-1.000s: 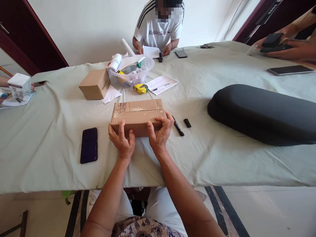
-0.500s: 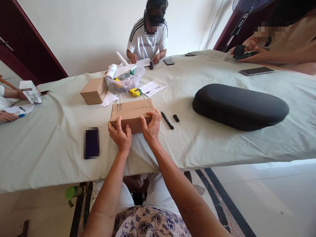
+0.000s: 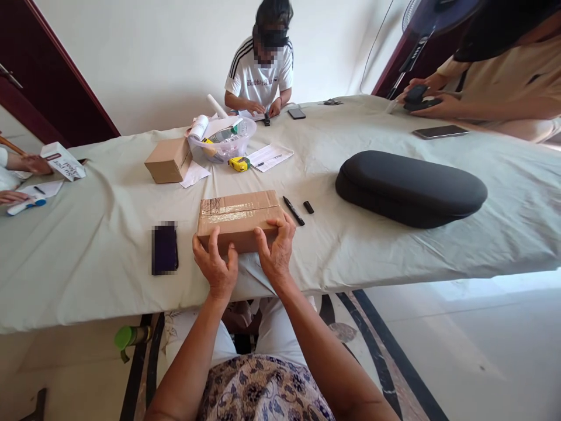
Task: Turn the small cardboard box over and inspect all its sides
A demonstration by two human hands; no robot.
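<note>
left hand fingers curled on near-left edge of taped brown cardboard box | right hand gripping near-right edge | box flat on grey-green tablecloth, near front edge | black phone left, black marker pen right

Bare cloth lies beyond the taped cardboard box; a phone flanks its left, a black marker its right.

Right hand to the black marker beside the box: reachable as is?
Probably yes. The right hand grips the cardboard box, and the marker lies just right of it, with nothing between.
</note>
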